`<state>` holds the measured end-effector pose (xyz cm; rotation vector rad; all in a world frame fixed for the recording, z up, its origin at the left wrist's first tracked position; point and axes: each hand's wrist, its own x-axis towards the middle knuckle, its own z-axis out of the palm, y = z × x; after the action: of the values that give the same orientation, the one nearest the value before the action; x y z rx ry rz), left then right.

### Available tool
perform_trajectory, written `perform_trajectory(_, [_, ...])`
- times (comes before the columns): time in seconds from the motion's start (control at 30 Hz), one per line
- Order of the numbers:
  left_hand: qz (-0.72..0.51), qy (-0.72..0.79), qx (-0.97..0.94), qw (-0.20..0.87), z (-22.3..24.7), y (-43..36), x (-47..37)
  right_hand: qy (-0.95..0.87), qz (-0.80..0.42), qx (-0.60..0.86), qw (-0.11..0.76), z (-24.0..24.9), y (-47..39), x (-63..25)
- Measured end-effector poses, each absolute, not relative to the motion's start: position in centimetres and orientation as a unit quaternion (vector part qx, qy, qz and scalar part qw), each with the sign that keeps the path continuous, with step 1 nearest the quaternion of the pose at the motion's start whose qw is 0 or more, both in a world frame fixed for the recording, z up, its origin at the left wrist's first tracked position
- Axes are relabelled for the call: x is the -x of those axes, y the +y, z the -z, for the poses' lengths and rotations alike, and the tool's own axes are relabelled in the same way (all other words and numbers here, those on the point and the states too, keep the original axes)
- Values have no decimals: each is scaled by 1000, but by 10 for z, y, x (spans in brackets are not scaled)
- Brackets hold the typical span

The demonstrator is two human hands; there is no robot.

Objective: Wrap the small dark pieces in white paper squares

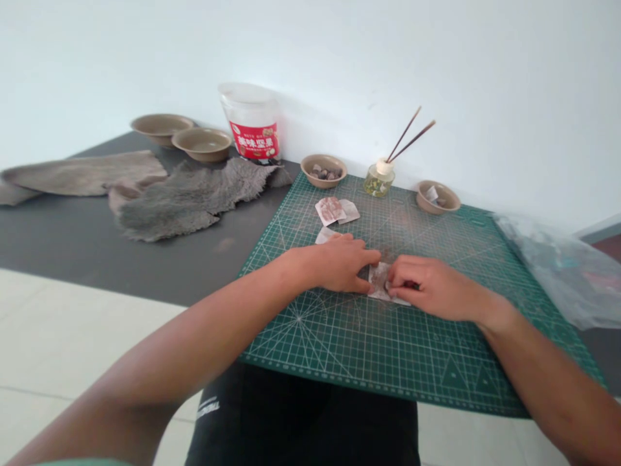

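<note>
A small white packet with brown stains (380, 279) lies on the green cutting mat (330, 336). My left hand (342, 262) rests at its left edge, fingers apart, thumb and forefinger touching the paper. Over its right side is my right hand (427, 285), its fingers curled and pinched on something small that I cannot make out. Another white packet (325, 235) is partly covered by my left hand. Farther back, a reddish-stained packet (330, 210) overlaps a plain one (349, 211).
Behind the packets stand a bowl of stones (323, 171), a reed diffuser (379, 179) and a bowl with a small packet (437, 197). Grey cloths (179, 200), two bowls (202, 144) and a plastic tub (252, 123) are at left. A clear bag (563, 265) lies right.
</note>
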<state>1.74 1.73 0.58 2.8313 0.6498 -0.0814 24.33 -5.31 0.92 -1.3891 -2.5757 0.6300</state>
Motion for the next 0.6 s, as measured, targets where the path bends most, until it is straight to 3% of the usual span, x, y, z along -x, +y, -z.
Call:
perform_trajectory(0.13, [29, 223, -967, 119, -6, 18, -17, -854, -166, 488, 75, -14, -55, -242])
perform_trajectory(0.23, [27, 221, -968, 118, -5, 18, -17, -859, -210, 464, 52, -15, -56, -241])
perform_trajectory(0.37, [23, 218, -968, 121, -3, 18, -17, -842, -163, 505, 102, -13, -55, -238])
perform_trajectory(0.5, [22, 219, -968, 117, -3, 18, -17, -859, -210, 462, 67, -12, -56, -238])
perform_trajectory(0.6, [31, 222, -967, 122, -5, 18, -16, -848, -173, 493, 87, -11, -57, -240])
